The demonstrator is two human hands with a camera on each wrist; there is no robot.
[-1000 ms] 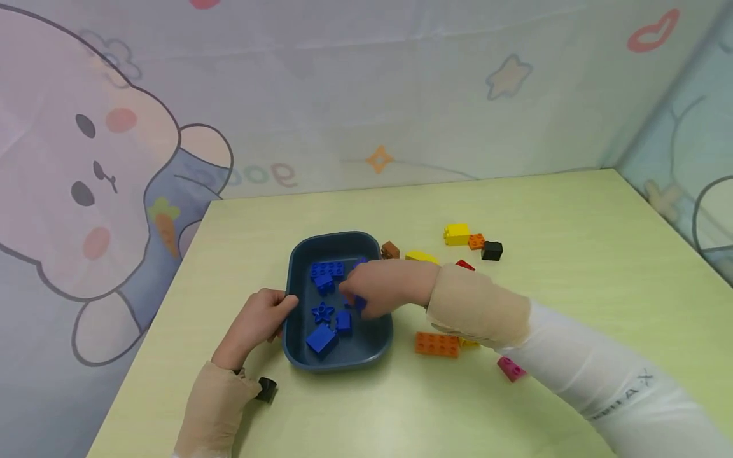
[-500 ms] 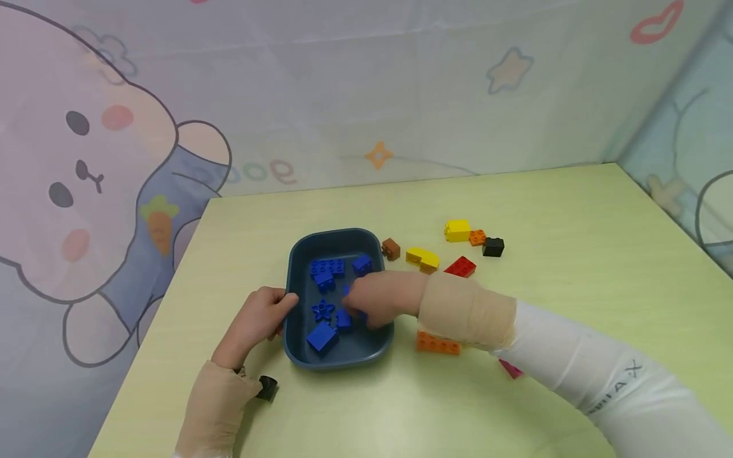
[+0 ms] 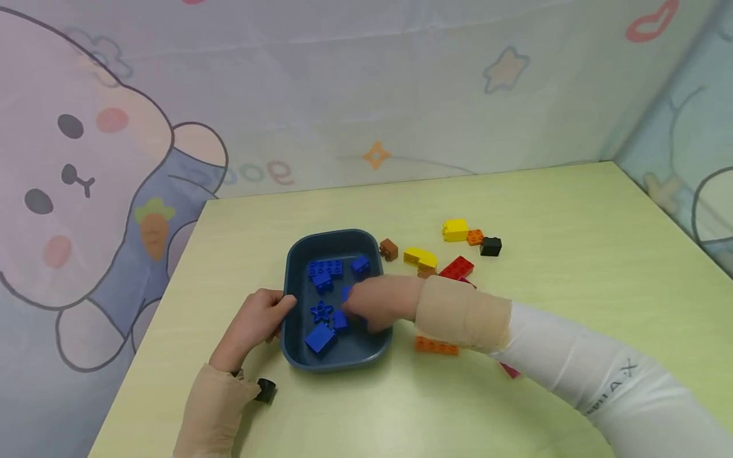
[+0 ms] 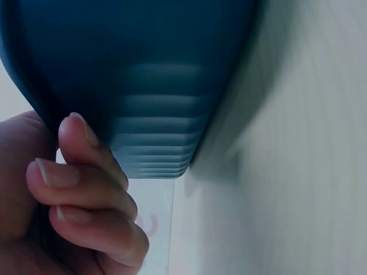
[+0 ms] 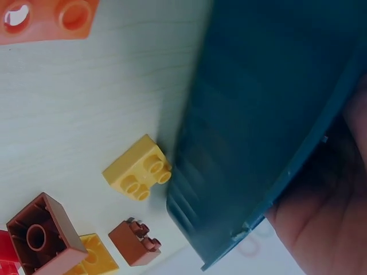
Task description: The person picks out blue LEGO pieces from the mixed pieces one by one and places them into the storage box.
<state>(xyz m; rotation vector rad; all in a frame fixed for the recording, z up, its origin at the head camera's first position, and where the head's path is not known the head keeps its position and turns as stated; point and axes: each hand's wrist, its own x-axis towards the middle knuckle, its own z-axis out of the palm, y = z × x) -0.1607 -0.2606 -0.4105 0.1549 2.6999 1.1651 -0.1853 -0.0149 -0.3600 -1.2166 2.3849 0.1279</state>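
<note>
My left hand (image 3: pixel 262 318) grips the left rim of a dark blue tray (image 3: pixel 294 254), thumb over the edge and fingers curled against the outer wall. My right hand (image 3: pixel 380 300) reaches over the tray's right side, fingers pointing down inside and partly hidden. A bit of a blue brick (image 3: pixel 364 322) shows beneath its fingers. Around it in the tray lie a blue eight-stud brick (image 3: pixel 326 268), smaller blue bricks such as one (image 3: pixel 360 266) near the far right corner, a blue star-shaped piece (image 3: pixel 321 311) and a larger blue brick (image 3: pixel 320 339).
Right of the tray lie a brown brick (image 3: pixel 389 249), a yellow curved piece (image 3: pixel 417 256), a red brick (image 3: pixel 456 268) and an orange brick (image 3: pixel 436 345). Farther back are a yellow brick (image 3: pixel 455 230) and a black brick (image 3: pixel 490 247). A black piece (image 3: pixel 266 390) lies beside my left wrist.
My right hand has shifted slightly toward me and lower in the tray, uncovering a blue brick at the far right corner. My left hand keeps its hold on the rim.
</note>
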